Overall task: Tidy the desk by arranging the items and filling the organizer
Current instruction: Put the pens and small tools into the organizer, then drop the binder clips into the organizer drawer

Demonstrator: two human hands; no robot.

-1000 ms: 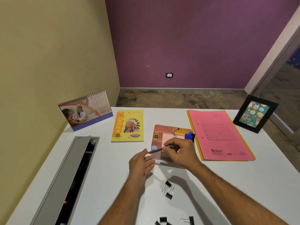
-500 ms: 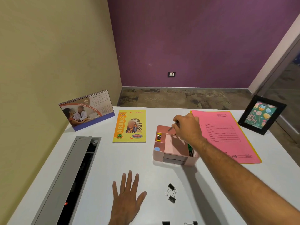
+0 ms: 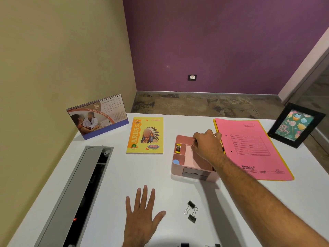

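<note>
Black binder clips [image 3: 190,211] lie nearest me, two of them touching in the lower middle of the frame, and at least two more peek in at the bottom edge [image 3: 185,244]; I judge they are waiting their turn for the organizer. My left hand [image 3: 142,213] rests flat on the white desk [image 3: 124,175] at lower centre, fingers spread and holding nothing, probably just to steady me while I reach. At lower left runs one grey cable tray [image 3: 74,189], its lid raised.

Farther up, at centre right, sits the one pink organizer [image 3: 191,168], just beside the pink folder [image 3: 249,148]. In its small left compartments I count one yellow item [image 3: 178,148] and one blue round thing [image 3: 176,161]; the large middle compartment looks bare. My right hand [image 3: 207,145] hovers over the organizer's far right corner, fingers curled downward as if lowering something into a slot, but whether they grip anything I cannot tell, since the hand hides its own tips.

Beyond, along the desk's far edge, stand one desk calendar [image 3: 98,116] at upper left, one yellow notebook [image 3: 145,135] lying flat, and one framed card [image 3: 295,125] at the right, all squared off as if already arranged.
</note>
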